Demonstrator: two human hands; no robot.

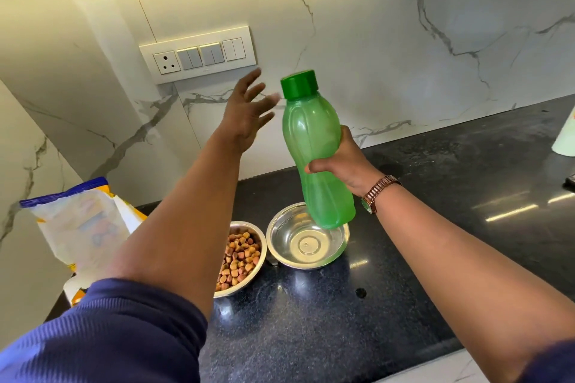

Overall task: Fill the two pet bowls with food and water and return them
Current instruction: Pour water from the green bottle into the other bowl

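My right hand (339, 165) grips a green plastic bottle (314, 140) around its middle, held upright and slightly tilted above the counter, its dark green cap (299, 84) screwed on. My left hand (247, 112) is raised just left of the cap, fingers spread, not touching it. Below the bottle stands a steel bowl (306, 242) with no food in it; whether it holds water I cannot tell. To its left a second steel bowl (241, 258) holds brown kibble, partly hidden by my left forearm.
A white, blue and yellow pet food bag (81, 227) stands at the left end of the black stone counter (420, 227). A switch panel (199, 54) is on the marble wall. A pale object (564, 137) sits at the far right edge.
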